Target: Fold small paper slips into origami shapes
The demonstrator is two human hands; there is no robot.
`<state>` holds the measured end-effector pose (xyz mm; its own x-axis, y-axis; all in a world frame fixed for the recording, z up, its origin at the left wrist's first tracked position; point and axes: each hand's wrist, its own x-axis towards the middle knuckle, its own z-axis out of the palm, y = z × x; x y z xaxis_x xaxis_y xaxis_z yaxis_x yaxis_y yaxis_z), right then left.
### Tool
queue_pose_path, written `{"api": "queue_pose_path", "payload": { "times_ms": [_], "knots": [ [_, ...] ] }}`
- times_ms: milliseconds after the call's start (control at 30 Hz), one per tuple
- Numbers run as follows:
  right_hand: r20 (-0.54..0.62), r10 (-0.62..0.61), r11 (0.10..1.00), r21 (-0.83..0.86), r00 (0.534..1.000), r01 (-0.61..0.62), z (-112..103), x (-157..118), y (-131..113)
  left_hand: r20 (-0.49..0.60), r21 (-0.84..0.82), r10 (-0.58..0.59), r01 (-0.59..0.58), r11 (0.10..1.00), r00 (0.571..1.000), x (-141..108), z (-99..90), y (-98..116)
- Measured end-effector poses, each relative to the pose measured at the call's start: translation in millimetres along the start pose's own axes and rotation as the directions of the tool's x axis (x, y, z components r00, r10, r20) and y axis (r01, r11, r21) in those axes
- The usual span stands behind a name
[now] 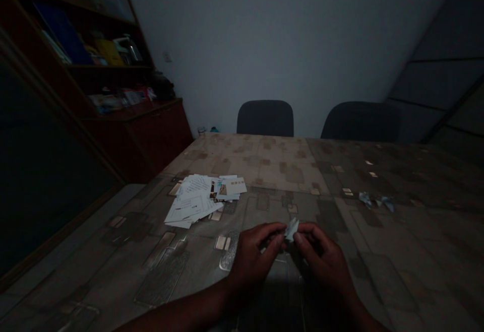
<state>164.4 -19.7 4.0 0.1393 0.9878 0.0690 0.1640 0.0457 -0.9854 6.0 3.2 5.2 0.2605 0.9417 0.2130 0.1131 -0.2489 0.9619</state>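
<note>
A small folded piece of pale paper (291, 229) is held above the near part of the table, between both hands. My left hand (256, 252) pinches its left edge between thumb and fingers. My right hand (323, 252) grips the right edge the same way, with the fingers curled. The paper stands tilted, its top corner pointing up. On the table to the left lies a loose pile of white cards and printed sheets (194, 198). Several small crumpled or folded paper pieces (365, 199) rest on the table to the right.
A patterned cloth covers the table (264, 163). Two dark chairs (265, 118) stand at its far side, against a pale wall. A reddish wooden shelf unit (151, 130) with boxes, folders and a kettle is at the left. The room is dim.
</note>
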Motion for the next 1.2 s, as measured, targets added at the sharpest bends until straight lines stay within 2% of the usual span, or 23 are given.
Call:
{"api": "queue_pose_path", "payload": {
  "times_ms": [200,367,500,600,800,1000,1200],
  "knots": [
    [-0.034,-0.021,0.998,-0.067,0.999,0.018,1,-1,1,0.005,-0.030,-0.024,0.024,0.999,1.000,-1,0.5,-1],
    [-0.010,0.003,0.997,-0.079,1.000,-0.004,0,-1,0,0.027,0.011,0.016,-0.016,1.000,1.000,-2,0.4,1],
    [0.022,-0.021,0.995,-0.098,1.000,0.023,-1,-1,3,-0.003,0.028,-0.003,0.003,1.000,1.000,0,1.8,4],
    [0.001,-0.037,0.995,-0.092,0.999,0.037,-1,0,7,-0.023,0.014,-0.029,0.029,0.999,0.999,1,3.2,1],
    [-0.067,-0.068,0.996,-0.065,0.995,0.064,0,3,11,-0.022,-0.066,-0.067,0.065,0.996,0.998,0,3.9,-5],
    [0.028,-0.010,0.998,-0.057,1.000,0.012,-3,5,12,0.006,-0.192,-0.181,0.179,0.965,0.983,2,6.4,-2],
    [0.038,0.005,1.000,0.002,0.999,-0.005,-2,4,11,0.027,-0.268,-0.239,0.237,0.934,0.971,3,8.1,-5]
  ]
}}
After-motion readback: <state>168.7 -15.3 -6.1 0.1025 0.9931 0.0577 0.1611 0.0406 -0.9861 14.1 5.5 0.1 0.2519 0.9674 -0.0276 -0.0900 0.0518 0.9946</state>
